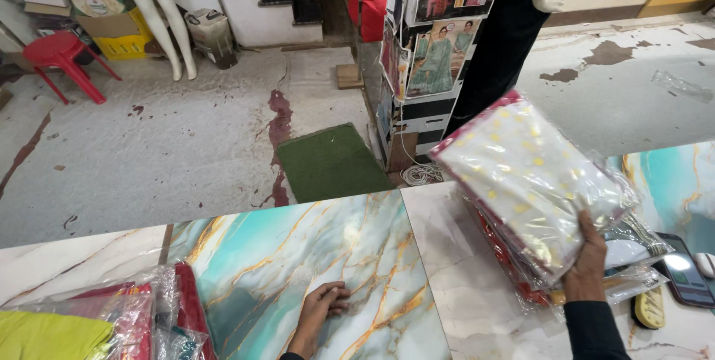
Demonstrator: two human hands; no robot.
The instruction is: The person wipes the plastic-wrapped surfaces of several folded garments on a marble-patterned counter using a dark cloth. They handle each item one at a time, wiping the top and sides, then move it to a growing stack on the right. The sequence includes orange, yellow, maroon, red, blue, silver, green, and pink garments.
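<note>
1. Packets — a stack of clear-wrapped folded cloth, white with yellow dots on top, rests tilted at the counter's right end.
2. Right hand grips the stack's near edge, fingers clamped over the top packet.
3. Left hand lies loosely curled on the marbled counter, holding nothing — well apart from the stack.
4. Step in hand, by my reading: lifting or steadying the stack. Slippery wrap calls for a firm hold, probably both hands.
5. A phone lies just beside.
</note>
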